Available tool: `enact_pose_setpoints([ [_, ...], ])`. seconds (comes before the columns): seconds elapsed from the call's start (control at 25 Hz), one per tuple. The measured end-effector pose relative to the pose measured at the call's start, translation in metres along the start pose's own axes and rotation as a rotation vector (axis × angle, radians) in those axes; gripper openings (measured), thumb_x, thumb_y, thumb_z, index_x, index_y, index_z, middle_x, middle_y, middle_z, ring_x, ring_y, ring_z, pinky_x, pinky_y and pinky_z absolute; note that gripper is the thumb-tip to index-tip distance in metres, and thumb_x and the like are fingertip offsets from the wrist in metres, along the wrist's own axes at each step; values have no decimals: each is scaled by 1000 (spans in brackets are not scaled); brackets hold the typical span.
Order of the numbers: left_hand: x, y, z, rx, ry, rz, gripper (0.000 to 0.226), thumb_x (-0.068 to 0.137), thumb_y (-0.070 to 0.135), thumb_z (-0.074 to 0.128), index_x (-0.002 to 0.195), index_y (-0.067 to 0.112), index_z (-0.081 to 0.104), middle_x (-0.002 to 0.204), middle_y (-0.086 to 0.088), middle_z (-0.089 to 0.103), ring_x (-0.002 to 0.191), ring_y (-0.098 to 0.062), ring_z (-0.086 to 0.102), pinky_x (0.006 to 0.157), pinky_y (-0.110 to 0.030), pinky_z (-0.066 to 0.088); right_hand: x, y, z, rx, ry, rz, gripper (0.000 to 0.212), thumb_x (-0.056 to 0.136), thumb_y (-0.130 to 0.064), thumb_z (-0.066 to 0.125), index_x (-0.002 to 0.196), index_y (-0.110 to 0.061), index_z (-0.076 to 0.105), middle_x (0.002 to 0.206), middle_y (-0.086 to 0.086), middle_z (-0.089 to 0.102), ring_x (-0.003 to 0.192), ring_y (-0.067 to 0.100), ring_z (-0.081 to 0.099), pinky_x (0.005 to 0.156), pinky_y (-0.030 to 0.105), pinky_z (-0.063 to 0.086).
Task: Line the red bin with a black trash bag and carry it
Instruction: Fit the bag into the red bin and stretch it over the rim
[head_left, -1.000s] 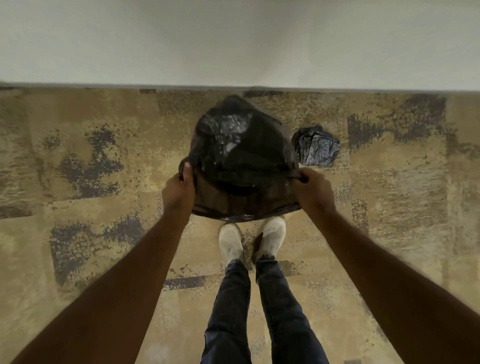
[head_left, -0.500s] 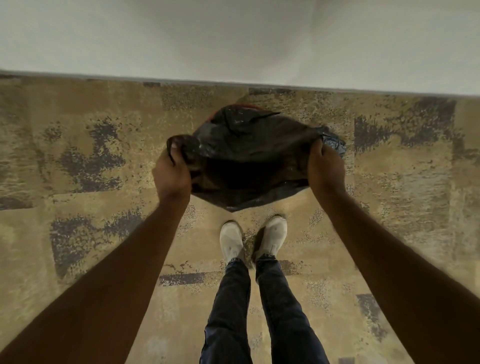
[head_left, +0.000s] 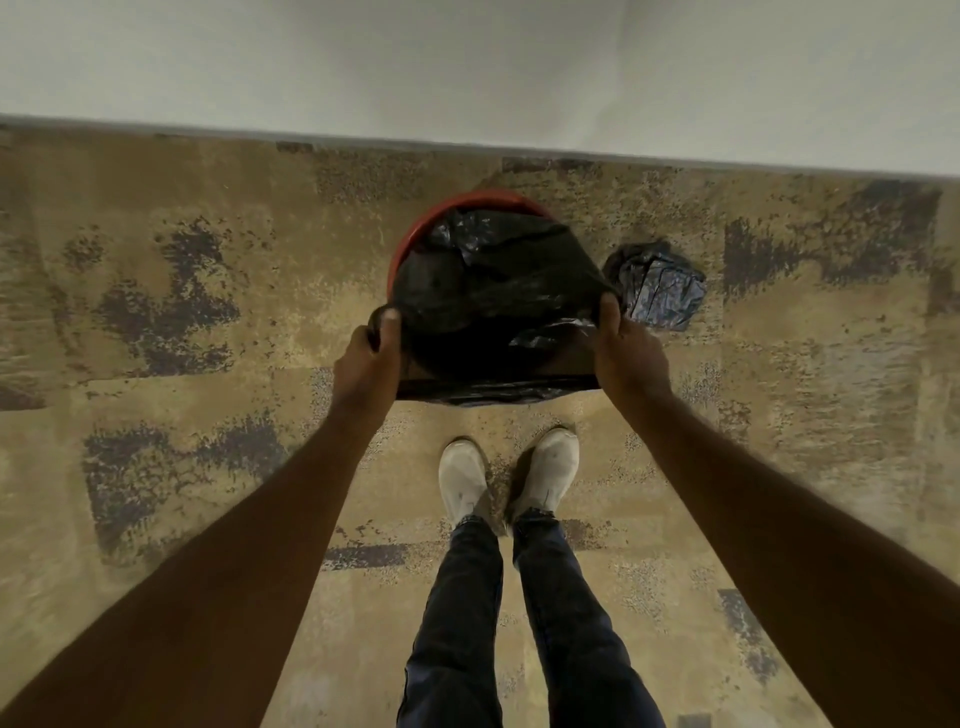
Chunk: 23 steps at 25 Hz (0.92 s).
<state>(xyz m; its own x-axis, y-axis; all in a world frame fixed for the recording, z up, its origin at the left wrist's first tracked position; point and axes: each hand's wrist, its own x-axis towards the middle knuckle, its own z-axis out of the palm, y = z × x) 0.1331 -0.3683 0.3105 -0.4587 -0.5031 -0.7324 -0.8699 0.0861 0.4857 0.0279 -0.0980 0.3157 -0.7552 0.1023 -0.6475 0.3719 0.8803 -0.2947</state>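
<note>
The red bin (head_left: 415, 234) stands on the carpet in front of my feet, only its far and left rim showing. A black trash bag (head_left: 493, 291) is spread over its mouth and hangs into it. My left hand (head_left: 371, 364) grips the bag's edge at the bin's left side. My right hand (head_left: 628, 348) grips the edge at the right side. The bag's near hem is stretched straight between both hands. Most of the bin's body is hidden under the bag.
A second crumpled black bag (head_left: 657, 291) lies on the carpet just right of the bin. A white wall (head_left: 467, 67) runs close behind the bin. My white shoes (head_left: 509, 478) stand right before it. Patterned carpet extends left and right.
The bag was held up bunched above the bin; now both hands have pulled it down and apart over the bin's mouth, and the red rim shows at the back.
</note>
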Motion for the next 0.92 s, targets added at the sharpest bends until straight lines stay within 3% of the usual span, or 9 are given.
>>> enact_pose_setpoints([
  [0.08, 1, -17, 7, 68, -46, -62, 39, 88, 49, 59, 119, 27, 54, 109, -4, 63, 91, -21, 62, 69, -27, 45, 2, 12, 11, -41, -5, -59, 66, 106, -58, 24, 123, -8, 64, 97, 18, 69, 88, 37, 67, 79, 44, 56],
  [0.2, 7, -38, 15, 152, -37, -88, 42, 88, 31, 67, 126, 18, 54, 111, -8, 64, 92, -27, 62, 74, -35, 49, 9, 25, 20, -54, 34, -108, 40, 101, -41, 42, 115, -10, 64, 84, 9, 66, 73, 31, 62, 58, 32, 43],
  [0.28, 16, -47, 21, 138, 35, -108, 37, 90, 27, 67, 124, 12, 61, 114, -13, 67, 98, -33, 63, 81, -42, 55, 16, 32, 29, 13, 75, -97, 30, 100, -30, 48, 112, -11, 67, 77, -1, 61, 72, 29, 62, 56, 30, 42],
  [0.36, 25, -55, 30, 131, 118, -128, 31, 96, 29, 58, 118, 9, 66, 112, -17, 69, 97, -34, 62, 80, -43, 52, 25, 39, 40, 118, 107, -17, 26, 99, -24, 49, 106, -12, 70, 71, -11, 56, 75, 26, 62, 56, 25, 41],
  [0.52, 36, -61, 47, 54, 207, -150, 46, 105, 45, 41, 110, 6, 65, 96, -13, 62, 89, -32, 58, 73, -38, 43, 35, 46, 64, 324, 145, 110, 25, 96, -25, 51, 104, -16, 72, 75, -12, 60, 75, 17, 61, 57, 20, 37],
  [0.6, 42, -62, 53, 23, 218, -111, 49, 106, 44, 36, 114, 7, 66, 107, -18, 68, 100, -36, 63, 81, -43, 52, 38, 48, 72, 379, 154, 107, 24, 96, -27, 50, 103, -16, 71, 76, -14, 60, 73, 11, 58, 59, 21, 41],
  [0.72, 50, -55, 56, -14, 276, -93, 52, 108, 42, 30, 126, 9, 65, 124, -20, 69, 115, -39, 63, 97, -46, 52, 48, 46, 79, 471, 191, 119, 26, 98, -17, 47, 106, -13, 71, 82, -6, 65, 76, 12, 57, 60, 24, 43],
  [0.84, 61, -47, 57, -120, 287, -123, 56, 106, 50, 29, 127, 12, 64, 125, -15, 69, 116, -35, 64, 101, -48, 53, 62, 39, 80, 547, 230, 136, 29, 100, -10, 42, 106, -11, 70, 81, -5, 61, 68, 6, 51, 47, 12, 36],
  [0.92, 69, -43, 59, -218, 268, -135, 59, 104, 56, 31, 125, 12, 64, 123, -12, 69, 113, -32, 65, 100, -50, 54, 73, 33, 81, 587, 245, 137, 29, 101, -11, 41, 109, -10, 68, 88, -1, 63, 73, 9, 53, 53, 16, 38],
])
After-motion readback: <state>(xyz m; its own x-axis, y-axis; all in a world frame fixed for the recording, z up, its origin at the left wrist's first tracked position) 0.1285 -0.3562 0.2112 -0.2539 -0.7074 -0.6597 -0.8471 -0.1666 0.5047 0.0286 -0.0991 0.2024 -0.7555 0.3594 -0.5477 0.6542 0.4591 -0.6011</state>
